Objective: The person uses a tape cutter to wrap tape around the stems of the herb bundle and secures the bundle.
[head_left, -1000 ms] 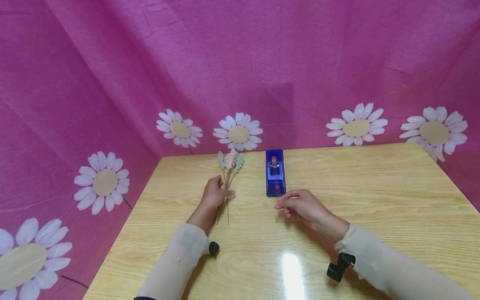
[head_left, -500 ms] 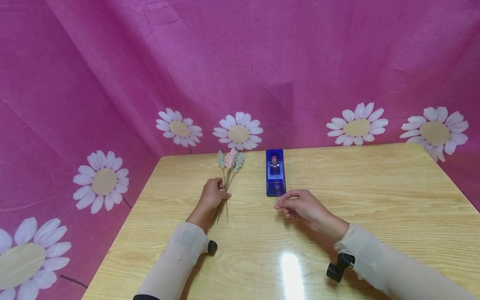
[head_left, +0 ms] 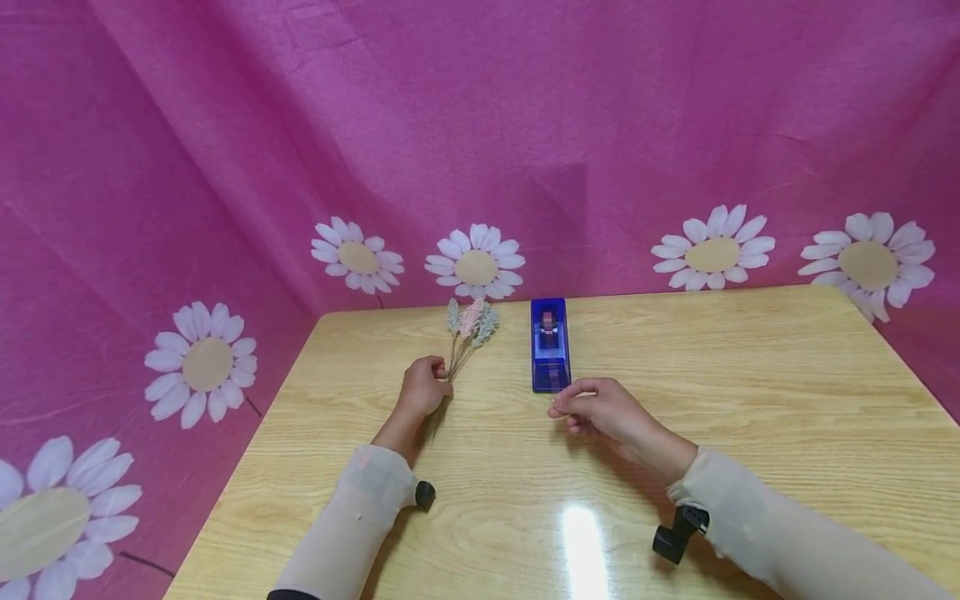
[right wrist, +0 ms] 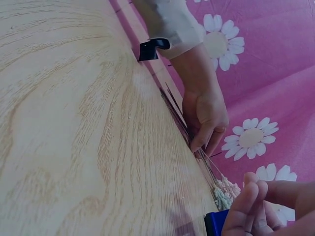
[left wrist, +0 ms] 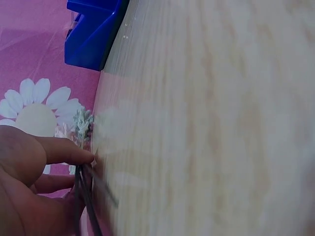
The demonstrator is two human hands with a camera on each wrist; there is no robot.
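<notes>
Magenta daisy-print cloth (head_left: 465, 108) behind wood-grain table (head_left: 750, 375); white glare (head_left: 586, 550) on top.

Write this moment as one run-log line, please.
left hand: pinches pink-and-grey flower sprigs | right hand: near blue tape dispenser, hold unclear | tape dispenser: on wooden table

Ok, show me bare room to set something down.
Widest: the table right of the dispenser, between the cloth and the right hand. Smaller patches: left of the left hand, and between the two hands. Crowded: the dispenser's near end, with the right hand close by, and around the flowers, held in the left hand.
</notes>
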